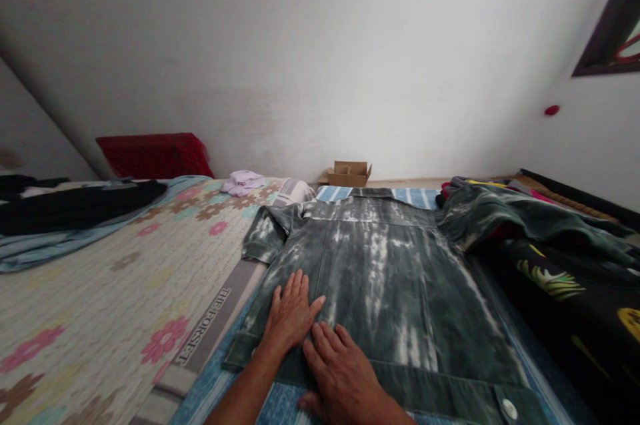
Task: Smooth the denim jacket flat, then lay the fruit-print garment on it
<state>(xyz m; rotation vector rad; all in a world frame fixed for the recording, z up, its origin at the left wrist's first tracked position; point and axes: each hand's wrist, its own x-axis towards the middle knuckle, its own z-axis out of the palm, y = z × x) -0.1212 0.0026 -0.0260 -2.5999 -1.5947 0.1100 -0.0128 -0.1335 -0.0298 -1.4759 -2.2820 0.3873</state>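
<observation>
A dark green and white tie-dye denim jacket lies spread out with its back facing up and its collar toward the wall. My left hand rests flat on the jacket's left part, fingers stretched forward. Close beside it, my right hand lies on the jacket near the bottom hem, fingers extended. Neither hand grips the cloth. The left sleeve is folded down at the side, while the right sleeve stretches over other clothes. A button shows on the waistband at the lower right.
Under the jacket is a blue striped cloth; to its left lies a flowered bedspread. Dark clothes and a pink cloth lie there. A cardboard box stands by the wall. A black printed garment lies right.
</observation>
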